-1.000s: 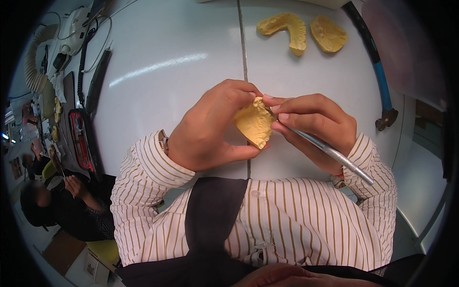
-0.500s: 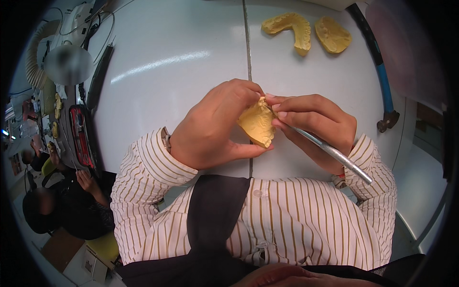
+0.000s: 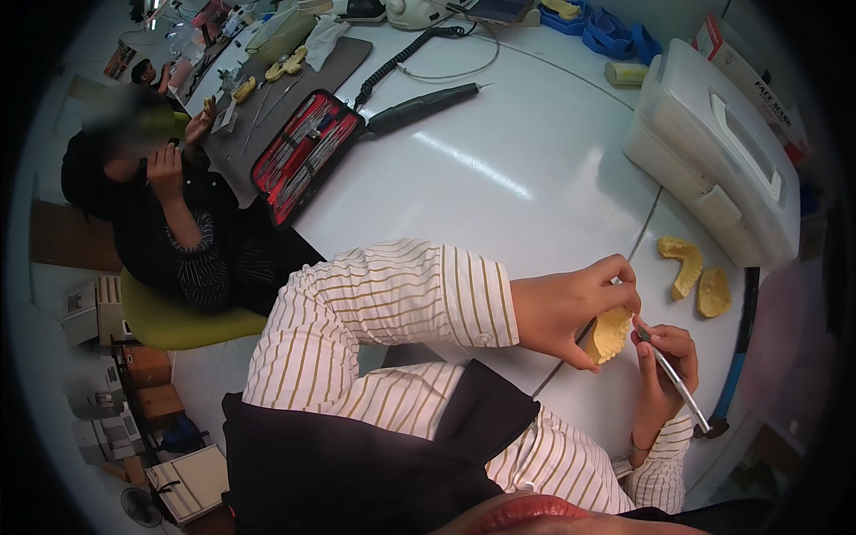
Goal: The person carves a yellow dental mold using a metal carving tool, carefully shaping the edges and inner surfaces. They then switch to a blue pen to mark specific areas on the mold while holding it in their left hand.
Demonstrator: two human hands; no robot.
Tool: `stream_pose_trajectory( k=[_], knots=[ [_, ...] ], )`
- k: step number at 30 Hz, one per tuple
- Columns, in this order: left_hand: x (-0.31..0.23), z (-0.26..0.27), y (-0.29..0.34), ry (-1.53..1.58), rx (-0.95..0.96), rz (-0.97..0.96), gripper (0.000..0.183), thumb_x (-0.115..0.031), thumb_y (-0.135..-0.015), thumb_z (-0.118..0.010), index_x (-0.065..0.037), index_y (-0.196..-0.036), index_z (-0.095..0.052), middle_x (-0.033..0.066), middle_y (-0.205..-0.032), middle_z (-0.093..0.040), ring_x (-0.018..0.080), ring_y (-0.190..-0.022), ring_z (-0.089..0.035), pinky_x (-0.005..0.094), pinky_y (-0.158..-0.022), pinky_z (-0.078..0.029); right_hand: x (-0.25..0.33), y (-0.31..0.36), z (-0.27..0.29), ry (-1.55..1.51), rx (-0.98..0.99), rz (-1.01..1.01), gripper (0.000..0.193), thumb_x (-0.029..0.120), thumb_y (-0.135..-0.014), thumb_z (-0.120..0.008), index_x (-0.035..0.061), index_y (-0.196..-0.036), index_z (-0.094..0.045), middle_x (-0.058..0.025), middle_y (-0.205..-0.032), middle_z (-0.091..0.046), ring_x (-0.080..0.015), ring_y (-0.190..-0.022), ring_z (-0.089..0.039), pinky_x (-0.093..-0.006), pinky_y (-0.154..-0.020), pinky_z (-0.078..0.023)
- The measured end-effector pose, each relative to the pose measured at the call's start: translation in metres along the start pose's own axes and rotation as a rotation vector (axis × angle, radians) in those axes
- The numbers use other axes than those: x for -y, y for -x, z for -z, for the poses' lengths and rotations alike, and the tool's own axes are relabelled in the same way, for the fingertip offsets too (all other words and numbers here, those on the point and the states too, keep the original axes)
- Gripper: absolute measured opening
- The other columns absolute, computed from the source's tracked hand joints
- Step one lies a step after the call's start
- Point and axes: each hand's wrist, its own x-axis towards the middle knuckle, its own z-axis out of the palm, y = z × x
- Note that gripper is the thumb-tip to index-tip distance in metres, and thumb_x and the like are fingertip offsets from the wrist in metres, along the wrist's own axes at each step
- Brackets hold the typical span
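A person in a striped shirt holds a yellow, arch-shaped plaster dental cast [image 3: 612, 332] above the white round worktop [image 3: 499, 187], the left hand [image 3: 571, 308] cupping it from the left with thumb below and fingers [image 3: 615, 272] curled over its top edge, pinching the cast between them. The right hand [image 3: 664, 370] closes its fingers round a slim metal carving instrument [image 3: 675, 382], gripped pen-fashion, with the tip resting against the cast's right edge. The cast looks stiff, light and brittle, likely to chip at its thin rim or break if dropped, and its chalky surface probably gives a sure grip; the thick base and outer flanks seem the safest places to take hold, away from the moulded detail. In all, three yellow casts of this kind sit near the person: the one in hand and two more yellow plaster casts [image 3: 698, 276] lying side by side on the worktop just beyond the hands, near one white lidded plastic storage box [image 3: 713, 152]. Farther across the worktop lie one open black instrument case with a red lining [image 3: 308, 153] and one dark motor handpiece on a coiled cable [image 3: 419, 105]. A second person in dark clothes [image 3: 169, 214] sits at the left on a yellow-green seat, hands raised; several smaller yellow pieces lie on a grey mat beyond, too small to count.
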Motion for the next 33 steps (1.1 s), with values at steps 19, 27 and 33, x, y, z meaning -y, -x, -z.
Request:
stream_pose_trajectory(
  k=[19, 27, 33],
  knots=[
    [0.006, 0.015, -0.007, 0.164, 0.063, 0.100, 0.077, -0.018, -0.062, -0.081, 0.002, -0.120, -0.035, 0.0160, -0.117, -0.046, 0.0238, -0.107, -0.055, 0.0317, -0.092, -0.046, -0.008, 0.006, -0.009, 0.021, -0.110, 0.135, 0.011, -0.006, -0.084, -0.057, -0.0019, -0.092, -0.050, -0.0121, -0.099, -0.052, -0.0235, -0.093, -0.062, -0.0306, -0.080, -0.054],
    [0.021, 0.003, -0.011, 0.568, 0.021, 0.079, 0.067, -0.008, -0.077, -0.068, 0.001, -0.128, -0.026, 0.0133, -0.113, -0.047, 0.0165, -0.104, -0.055, 0.0273, -0.090, -0.046, -0.001, 0.001, -0.020, 0.041, -0.183, 0.246, 0.009, 0.001, -0.088, -0.055, -0.0016, -0.096, -0.051, -0.0123, -0.102, -0.052, -0.0256, -0.096, -0.063, -0.0312, -0.079, -0.054],
    [0.042, 0.003, -0.019, 0.448, -0.080, 0.211, 0.068, -0.024, -0.081, -0.066, 0.002, -0.130, -0.027, 0.0115, -0.105, -0.052, 0.0155, -0.096, -0.053, 0.0270, -0.085, -0.043, 0.000, -0.002, -0.024, 0.024, -0.225, 0.230, 0.009, 0.004, -0.089, -0.055, -0.0012, -0.096, -0.051, -0.0119, -0.100, -0.057, -0.0246, -0.097, -0.063, -0.0325, -0.080, -0.054]
  ],
)
